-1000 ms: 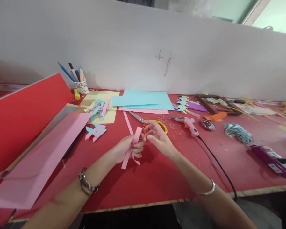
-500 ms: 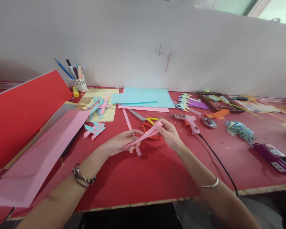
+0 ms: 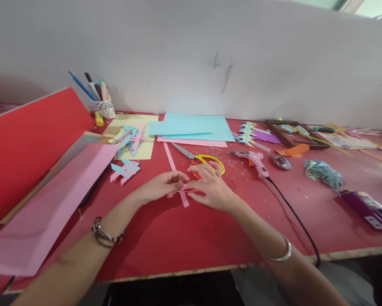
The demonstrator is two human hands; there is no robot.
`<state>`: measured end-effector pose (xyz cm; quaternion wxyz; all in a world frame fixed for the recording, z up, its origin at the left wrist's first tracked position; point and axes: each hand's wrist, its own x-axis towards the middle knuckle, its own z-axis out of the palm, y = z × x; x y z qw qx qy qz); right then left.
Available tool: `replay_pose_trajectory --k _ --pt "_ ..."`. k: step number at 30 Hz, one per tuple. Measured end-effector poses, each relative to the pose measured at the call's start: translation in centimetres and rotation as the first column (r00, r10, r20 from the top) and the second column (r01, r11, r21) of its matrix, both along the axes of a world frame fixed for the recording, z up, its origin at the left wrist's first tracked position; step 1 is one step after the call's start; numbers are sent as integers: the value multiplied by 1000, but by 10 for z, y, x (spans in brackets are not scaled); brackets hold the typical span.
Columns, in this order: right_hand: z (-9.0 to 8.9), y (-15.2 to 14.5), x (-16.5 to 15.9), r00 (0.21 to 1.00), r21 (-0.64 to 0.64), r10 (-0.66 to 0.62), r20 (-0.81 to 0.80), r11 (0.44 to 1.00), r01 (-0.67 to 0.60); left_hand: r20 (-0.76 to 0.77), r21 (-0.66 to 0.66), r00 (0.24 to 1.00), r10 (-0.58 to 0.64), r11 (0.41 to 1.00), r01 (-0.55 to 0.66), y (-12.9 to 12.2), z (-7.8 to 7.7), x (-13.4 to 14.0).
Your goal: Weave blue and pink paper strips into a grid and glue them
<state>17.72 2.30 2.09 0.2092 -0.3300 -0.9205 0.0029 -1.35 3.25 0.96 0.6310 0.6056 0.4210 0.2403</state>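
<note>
My left hand (image 3: 159,187) is closed, with a folded pink paper strip (image 3: 187,190) pinched between thumb and fingers. My right hand (image 3: 215,189) meets it from the right, thumb and fingertips closed on the same strip; the hands cover most of it. Beneath them another pink paper strip (image 3: 170,158) lies flat on the red table. A pair of scissors (image 3: 183,151) with yellow and orange handles rests just beyond my right hand, which partly hides it. To the left sits a small woven piece of blue and pink paper (image 3: 126,170).
A pink glue gun (image 3: 256,160) with a black cord lies on the right, near a purple power strip (image 3: 366,210). Blue paper sheets (image 3: 197,125) are at the back. Pink card (image 3: 57,204) and a red board (image 3: 34,144) fill the left, beside a pen cup (image 3: 106,108).
My right hand has come left and down, from the strip's raised far end to close beside my left hand. The strip shows less now, and more of the scissors' yellow handle is visible.
</note>
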Motion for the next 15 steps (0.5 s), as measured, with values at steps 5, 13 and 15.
replay_pose_trajectory --k 5,13,15 --pt "0 0 -2 999 -45 16 -40 999 -18 -38 35 997 -71 997 72 1 3 -4" --pt "3 4 3 960 -367 -17 -278 926 -90 -58 137 991 125 984 -116 5 -2 -12" --pt "3 7 5 939 -411 2 -344 899 -153 -57 188 989 139 974 -126 6 -4 -13"
